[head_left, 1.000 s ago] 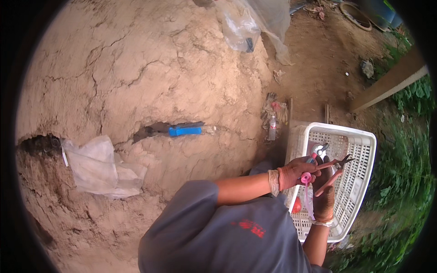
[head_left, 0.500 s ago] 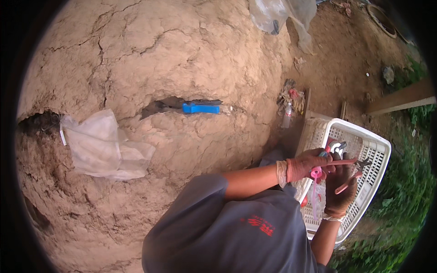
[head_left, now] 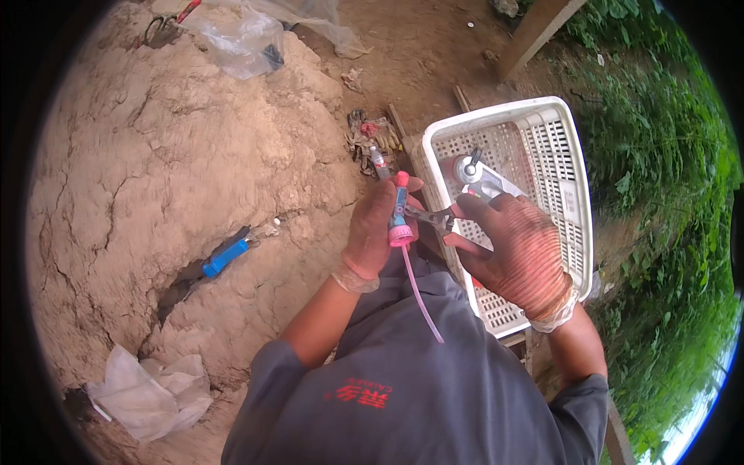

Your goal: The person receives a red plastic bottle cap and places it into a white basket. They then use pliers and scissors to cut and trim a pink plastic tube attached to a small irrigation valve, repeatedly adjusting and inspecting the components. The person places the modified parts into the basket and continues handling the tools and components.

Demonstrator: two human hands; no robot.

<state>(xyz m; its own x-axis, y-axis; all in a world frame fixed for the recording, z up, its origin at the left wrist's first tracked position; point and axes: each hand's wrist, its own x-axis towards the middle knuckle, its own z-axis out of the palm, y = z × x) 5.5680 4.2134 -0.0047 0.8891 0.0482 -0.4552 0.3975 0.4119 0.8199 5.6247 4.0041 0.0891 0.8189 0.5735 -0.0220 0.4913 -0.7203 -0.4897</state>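
My left hand, in a thin stained glove, is closed around a small teal bottle with a pink tip and ribbed pink collar. A thin pink tube hangs from the collar toward my shirt. My gloved right hand grips pliers by their reddish handles. The jaws point left, close beside the bottle; whether they touch it I cannot tell. Under and beyond my right hand stands a white plastic basket, holding a round silvery device with a black lever.
To the left rises a cracked earth mound, with a blue-handled object in a crevice. Clear plastic sheeting and a whitish bag lie on it. A wooden post and green plants border the basket.
My view has swung right, toward the basket. The pliers have turned around, their jaws now facing left beside the bottle. My hands have moved apart, the left one upright around the bottle.
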